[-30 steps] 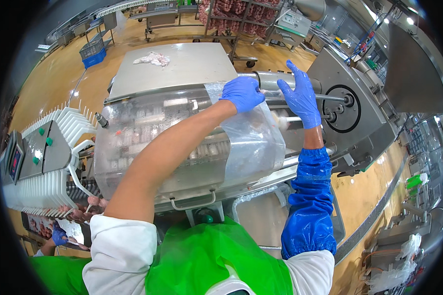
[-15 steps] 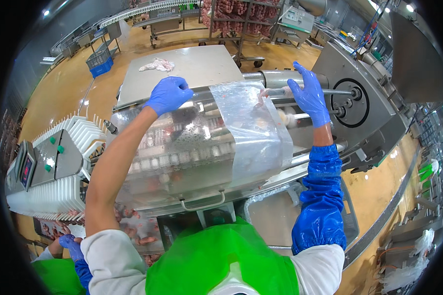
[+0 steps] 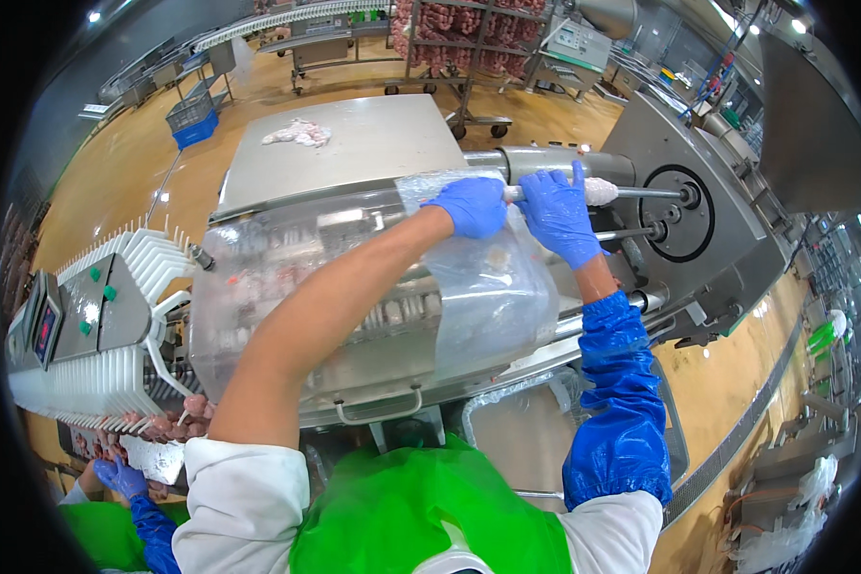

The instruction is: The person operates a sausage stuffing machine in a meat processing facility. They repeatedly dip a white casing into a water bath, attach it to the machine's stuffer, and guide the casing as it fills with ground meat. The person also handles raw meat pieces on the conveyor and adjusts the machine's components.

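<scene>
Side by side over the machine, both my blue-gloved hands are at the upper metal tube [image 3: 652, 192]. My right hand [image 3: 557, 212] is closed round it, with one finger raised. A whitish, bunched sausage casing [image 3: 600, 191] sits on the tube just right of that hand. My left hand [image 3: 469, 206] has its fingers curled at the tube's left end; what lies inside them is hidden. Beneath my hands a sheet of plastic film [image 3: 497, 306] drapes over the machine's clear cover [image 3: 287, 239]. A second, lower tube [image 3: 624, 233] runs to the same round plate.
Pale casing [image 3: 298, 133] lies on the steel lid beyond. White hooks [image 3: 163, 268] with sausages [image 3: 196, 407] stand at left, near a co-worker's gloved hand [image 3: 120, 478]. A steel tray [image 3: 521, 430] is below the machine. A sausage rack [image 3: 435, 38] stands behind.
My left hand has moved right, from above the cover to the tube's end. My right hand has shifted left and closed from open; bunched casing now shows on the tube.
</scene>
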`<state>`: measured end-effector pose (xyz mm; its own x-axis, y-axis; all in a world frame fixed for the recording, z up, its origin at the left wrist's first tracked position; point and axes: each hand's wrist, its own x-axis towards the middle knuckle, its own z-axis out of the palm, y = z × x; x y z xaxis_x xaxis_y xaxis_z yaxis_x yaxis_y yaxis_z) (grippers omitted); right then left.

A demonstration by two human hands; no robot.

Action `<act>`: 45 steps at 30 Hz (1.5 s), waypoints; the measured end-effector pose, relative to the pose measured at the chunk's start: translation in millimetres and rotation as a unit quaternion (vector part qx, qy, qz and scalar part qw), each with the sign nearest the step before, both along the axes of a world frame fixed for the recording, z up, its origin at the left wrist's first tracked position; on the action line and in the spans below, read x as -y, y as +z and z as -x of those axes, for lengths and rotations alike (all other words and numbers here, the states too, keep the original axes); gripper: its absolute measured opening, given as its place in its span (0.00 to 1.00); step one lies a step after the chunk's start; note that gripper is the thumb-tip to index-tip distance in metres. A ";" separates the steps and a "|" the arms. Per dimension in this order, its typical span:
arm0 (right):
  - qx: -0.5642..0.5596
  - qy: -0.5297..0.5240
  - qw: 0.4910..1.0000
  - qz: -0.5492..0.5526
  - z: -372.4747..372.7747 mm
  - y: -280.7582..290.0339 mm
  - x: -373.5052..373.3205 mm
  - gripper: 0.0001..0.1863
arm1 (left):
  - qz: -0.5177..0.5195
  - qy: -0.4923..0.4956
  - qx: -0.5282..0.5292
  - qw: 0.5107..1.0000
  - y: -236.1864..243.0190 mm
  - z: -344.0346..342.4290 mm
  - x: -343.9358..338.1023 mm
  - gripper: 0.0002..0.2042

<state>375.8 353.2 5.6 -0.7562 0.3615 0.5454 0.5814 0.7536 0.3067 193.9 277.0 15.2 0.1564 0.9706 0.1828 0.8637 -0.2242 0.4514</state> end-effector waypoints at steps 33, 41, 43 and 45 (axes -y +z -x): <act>-0.060 0.055 0.994 -0.071 13.0 -4.8 15.0 0.13 | -0.034 0.002 0.060 0.998 47.3 76.2 101.1 0.16; 0.006 -0.084 0.996 -0.027 -42.2 -10.1 -37.1 0.12 | -0.034 0.017 0.034 0.999 35.8 41.5 64.8 0.12; 0.014 -0.114 0.993 0.013 -39.7 -5.5 -22.2 0.14 | -0.011 0.027 0.033 0.999 31.8 51.1 64.7 0.12; -0.008 -0.031 0.999 0.010 -14.0 0.1 3.4 0.14 | -0.015 0.025 0.042 0.999 25.2 51.2 59.2 0.13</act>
